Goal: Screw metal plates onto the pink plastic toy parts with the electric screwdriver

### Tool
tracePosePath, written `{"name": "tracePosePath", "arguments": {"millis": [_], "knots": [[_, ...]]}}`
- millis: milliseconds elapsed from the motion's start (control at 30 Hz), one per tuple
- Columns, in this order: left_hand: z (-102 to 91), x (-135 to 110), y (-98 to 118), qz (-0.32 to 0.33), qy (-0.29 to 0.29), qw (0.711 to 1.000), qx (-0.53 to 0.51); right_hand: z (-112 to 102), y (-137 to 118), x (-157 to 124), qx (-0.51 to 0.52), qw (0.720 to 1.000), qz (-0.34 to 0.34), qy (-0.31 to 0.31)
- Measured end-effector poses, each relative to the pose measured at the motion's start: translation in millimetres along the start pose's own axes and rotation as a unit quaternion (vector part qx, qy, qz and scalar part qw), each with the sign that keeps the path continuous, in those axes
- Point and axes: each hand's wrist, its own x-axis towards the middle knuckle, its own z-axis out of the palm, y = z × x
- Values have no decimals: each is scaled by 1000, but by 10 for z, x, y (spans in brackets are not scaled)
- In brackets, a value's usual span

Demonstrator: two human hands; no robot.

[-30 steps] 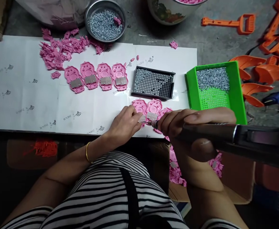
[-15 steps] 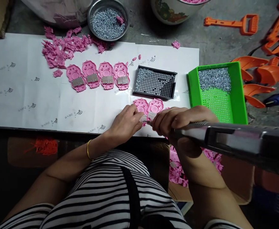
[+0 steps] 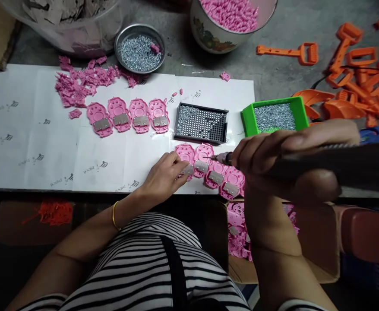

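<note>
Pink casing [image 3: 184,152] under left fingers [image 3: 177,167], pinched, right fingers [image 3: 252,153] clasped round dark driver [image 3: 361,166]

One head-worn view, forward and down, close above the white sheet [image 3: 58,149]

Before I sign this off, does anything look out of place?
Yes: one pink piece lies among screws in the metal bowl. Another piece sits by the far edge of the paper, away from the pink pile. Both look strayed.
</note>
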Motion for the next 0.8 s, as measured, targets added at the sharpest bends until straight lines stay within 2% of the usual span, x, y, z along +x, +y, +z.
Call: {"name": "tracePosePath", "arguments": {"millis": [67,100,267,367,467,600,700,800], "knots": [[-15,6,-8,4,7,1000,-13,-67,142,134,10,995,-100,25],[-30,14,-10,4,12,1000,-20,-105,219,185,2,991,-128,43],[-82,76,-28,1,24,999,-29,-231,490,269,-44,988,-101,103],[-48,100,-54,0,0,1000,-11,-238,571,275,-49,986,-88,134],[-48,100,-54,4,11,1000,-26,-237,600,292,-44,984,-91,150],[-250,54,-37,-15,54,996,-70,-266,563,291,-20,984,-85,157],[-465,-22,-85,-62,65,995,-45,-316,562,277,-27,975,-98,199],[-567,-122,-161,-103,54,993,-2,-349,600,277,-26,970,-116,211]]}}
